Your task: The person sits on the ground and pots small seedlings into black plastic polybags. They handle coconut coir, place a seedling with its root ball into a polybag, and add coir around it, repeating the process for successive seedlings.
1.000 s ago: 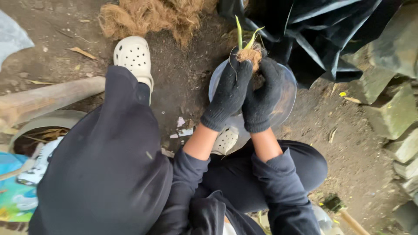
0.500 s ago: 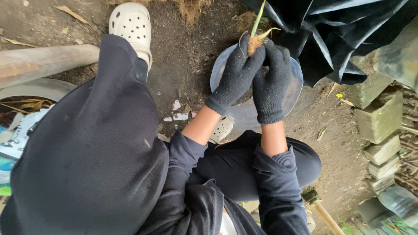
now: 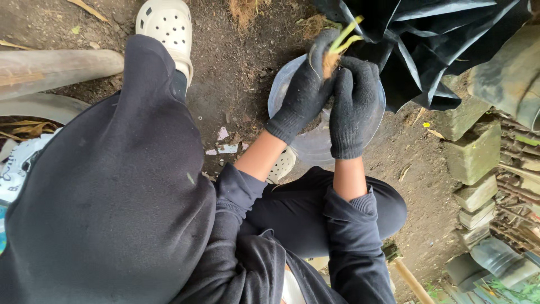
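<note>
Seedling (image 3: 336, 49), a small plant with pale green shoots and a brown clump of roots, sits pinched between your two gloved hands above the far edge of the clear plastic bowl (image 3: 315, 147). Your left hand (image 3: 306, 90) is closed around the root clump from the near side, fingers curled tight; your right hand (image 3: 355, 104) presses against it from the other side, fingers folded over the clump. Both wear dark knit gloves speckled with soil.

The bowl lies on bare dirt ground (image 3: 236, 73), just beyond your knees. Black plastic sheeting (image 3: 439, 45) hangs right behind the shoots. A white clog (image 3: 166, 28) rests on the ground at the far left, with a wooden pole (image 3: 56, 70) beside it. Stacked stone blocks (image 3: 475, 152) stand along the right.

Compared with a second ago, your hands and the plant have moved farther away from you, toward the sheeting, and the heap of brown fibre (image 3: 247, 8) now shows only at the top edge.

The roots are mostly hidden by your gloves, the bowl's contents are covered by your hands, and a second clog (image 3: 283, 165) peeks out under your left forearm.
</note>
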